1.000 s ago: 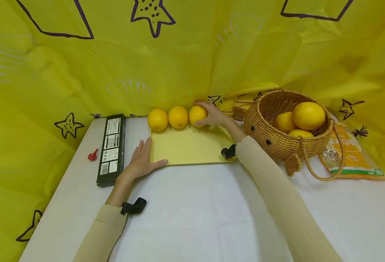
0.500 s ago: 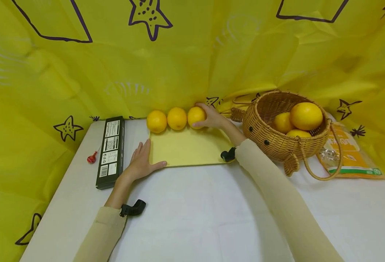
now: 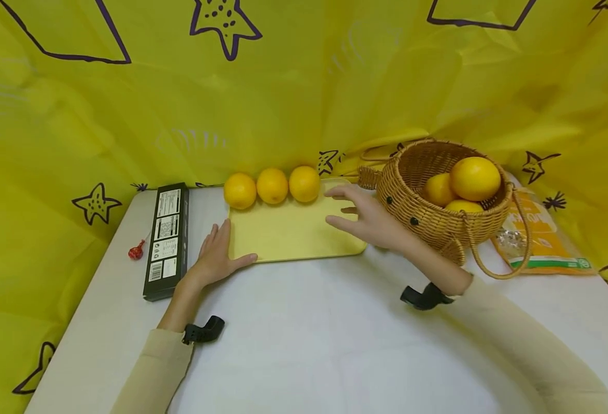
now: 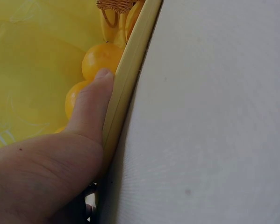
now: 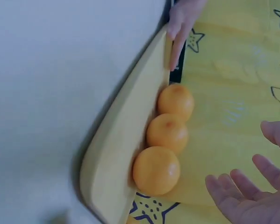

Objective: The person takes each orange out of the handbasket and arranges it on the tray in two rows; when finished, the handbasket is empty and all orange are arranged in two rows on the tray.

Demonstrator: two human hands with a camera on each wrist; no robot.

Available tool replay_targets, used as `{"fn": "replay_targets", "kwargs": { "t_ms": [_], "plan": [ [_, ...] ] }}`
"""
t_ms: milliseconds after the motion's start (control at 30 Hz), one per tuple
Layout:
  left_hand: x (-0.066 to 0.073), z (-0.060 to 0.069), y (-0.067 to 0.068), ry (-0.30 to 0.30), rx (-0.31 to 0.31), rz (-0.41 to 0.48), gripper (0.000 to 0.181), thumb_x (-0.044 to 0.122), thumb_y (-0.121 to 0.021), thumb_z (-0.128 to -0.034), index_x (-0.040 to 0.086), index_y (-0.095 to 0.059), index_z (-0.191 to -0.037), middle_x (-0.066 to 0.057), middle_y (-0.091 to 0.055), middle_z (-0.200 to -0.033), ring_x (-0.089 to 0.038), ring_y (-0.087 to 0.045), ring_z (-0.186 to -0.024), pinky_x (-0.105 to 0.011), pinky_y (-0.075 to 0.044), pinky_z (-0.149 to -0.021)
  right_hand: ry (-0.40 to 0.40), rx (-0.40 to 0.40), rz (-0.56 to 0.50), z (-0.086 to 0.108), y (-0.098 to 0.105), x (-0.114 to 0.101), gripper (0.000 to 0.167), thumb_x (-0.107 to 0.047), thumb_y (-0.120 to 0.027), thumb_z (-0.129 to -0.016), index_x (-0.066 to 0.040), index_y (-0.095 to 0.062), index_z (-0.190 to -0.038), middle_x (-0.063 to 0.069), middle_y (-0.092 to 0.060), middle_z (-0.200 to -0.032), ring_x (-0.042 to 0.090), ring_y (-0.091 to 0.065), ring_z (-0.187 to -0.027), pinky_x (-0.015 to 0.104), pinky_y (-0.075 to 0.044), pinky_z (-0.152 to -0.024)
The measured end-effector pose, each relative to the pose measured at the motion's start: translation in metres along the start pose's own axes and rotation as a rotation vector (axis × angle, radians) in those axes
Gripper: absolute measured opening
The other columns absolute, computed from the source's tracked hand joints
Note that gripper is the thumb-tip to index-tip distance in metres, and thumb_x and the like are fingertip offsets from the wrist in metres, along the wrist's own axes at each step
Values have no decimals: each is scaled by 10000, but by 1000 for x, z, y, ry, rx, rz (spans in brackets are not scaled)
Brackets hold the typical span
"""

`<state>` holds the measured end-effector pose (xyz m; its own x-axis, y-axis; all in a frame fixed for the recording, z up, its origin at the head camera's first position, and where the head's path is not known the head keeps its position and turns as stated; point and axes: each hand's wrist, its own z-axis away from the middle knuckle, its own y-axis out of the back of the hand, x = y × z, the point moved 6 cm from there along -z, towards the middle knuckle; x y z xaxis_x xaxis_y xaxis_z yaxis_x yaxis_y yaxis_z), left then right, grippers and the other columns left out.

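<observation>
"Oranges (image 3: pixel 273 186) first: where do you have them?"

"Three, in a row along the far edge of the pale yellow tray (image 3: pixel 288 236), starting at its far-left corner. Row and tray share one long axis, side to side across the white table (image 3: pixel 304 345)."

"And the grip?"

"Released, on my feed. The right hand (image 3: pixel 368 218) is the nearer one to the row's right end. It hovers over the tray's right end, fingers spread, holding nothing; the right wrist view shows it apart from every orange. They lie leftward, past its fingertips; the wicker basket (image 3: pixel 430 230) is on its other side. I'd judge that in-between position is what any move turns on. The left hand (image 3: pixel 216 253) brackets the tray's near-left corner, straight fingers on the short edge, thumb along the near one."

"Basket contents?"

"At least three round fruit (image 3: pixel 474 178). I can't see the bottom."

"Any writing?"

"Nothing legible. Toward the table's left edge, a black box (image 3: pixel 166 241) carries white labels (image 3: pixel 166 227) and a barcode (image 3: pixel 156 271), print too small for me. Toward the right edge, an orange packet (image 3: pixel 547 241), partly behind the basket, has pale lettering I can't make out."
</observation>
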<state>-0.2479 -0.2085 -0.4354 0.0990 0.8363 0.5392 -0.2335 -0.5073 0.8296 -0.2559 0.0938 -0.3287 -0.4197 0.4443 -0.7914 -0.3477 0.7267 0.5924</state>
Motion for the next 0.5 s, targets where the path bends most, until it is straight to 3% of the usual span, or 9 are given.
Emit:
{"fn": "replay_targets", "kwargs": {
  "t_ms": [67, 167, 267, 500],
  "plan": [
    [2, -1, 0, -5, -3, 1, 1142, 535, -669, -847, -17, 50, -1541, -230, 10, -1626, -439, 68, -1498, -595, 11, -1209, -44, -17, -124, 19, 9, 0, 449, -189, -617, -956, -49, -478, -1359, 125, -477, -1422, 248, -498, -1307, 357, -503, -1027],
    [5, -4, -2, -17, -6, 14, 1151, 553, -666, -842, -17, 49, -1541, -233, 12, -1625, -443, 70, -1496, -601, 11, -1207, -123, -41, -390, 44, 23, 3, 377, -170, -561, -987, -46, -484, -1334, 117, -512, -1379, 186, -575, -1232, 302, -533, -975],
    [6, -5, -3, -11, -10, 10, 1160, 572, -659, -838, -13, 54, -1542, -227, 20, -1626, -434, 74, -1499, -593, 10, -1210, -153, -45, -593, 62, 34, 3, 310, -126, -516, -1004, -40, -502, -1302, 76, -554, -1313, 156, -629, -1154, 307, -557, -933],
    [0, -1, 1, 21, -14, -6, 1152, 559, -662, -842, -8, 55, -1543, -223, 24, -1628, -430, 77, -1500, -597, 14, -1208, -106, 11, -691, 78, 50, 9, 274, -83, -470, -1016, -56, -538, -1280, 6, -580, -1272, 137, -652, -1116, 308, -559, -927]
  ]
}}
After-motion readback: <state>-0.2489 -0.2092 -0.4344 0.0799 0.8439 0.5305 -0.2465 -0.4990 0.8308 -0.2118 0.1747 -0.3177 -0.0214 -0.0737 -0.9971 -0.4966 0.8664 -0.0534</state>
